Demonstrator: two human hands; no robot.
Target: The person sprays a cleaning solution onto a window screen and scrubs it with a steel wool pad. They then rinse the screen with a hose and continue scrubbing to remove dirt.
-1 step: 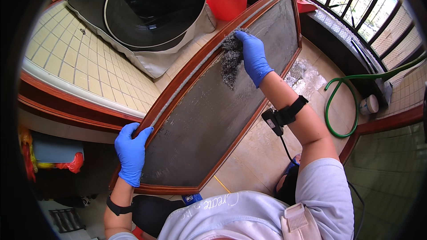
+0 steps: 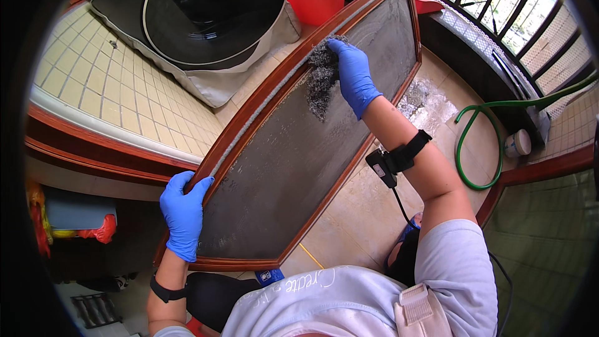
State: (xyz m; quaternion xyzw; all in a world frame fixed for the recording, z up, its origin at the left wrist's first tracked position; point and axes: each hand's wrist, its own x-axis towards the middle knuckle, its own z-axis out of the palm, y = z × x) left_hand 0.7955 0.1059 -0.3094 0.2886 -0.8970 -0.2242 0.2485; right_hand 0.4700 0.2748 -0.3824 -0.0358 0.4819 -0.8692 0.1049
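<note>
A long panel with a reddish-brown wooden frame and a grey, mesh-like screen slants across the view, its near end at my left. My left hand, in a blue glove, is closed round the frame's left edge near that end. Farther up, my gloved right hand presses a shaggy dark grey cloth against the screen beside the left frame rail. The fingertips sink into the cloth and are partly hidden. Pale, wet-looking streaks mark the screen around it.
Behind the panel stand a red bucket with a pale wringer top and a covered appliance with a round dark door. A green hose loops over the tiled floor at right, near a small white tub. Water glistens beside the panel.
The whole view has shifted very slightly. My hands, the cloth and the panel keep their places relative to one another.
</note>
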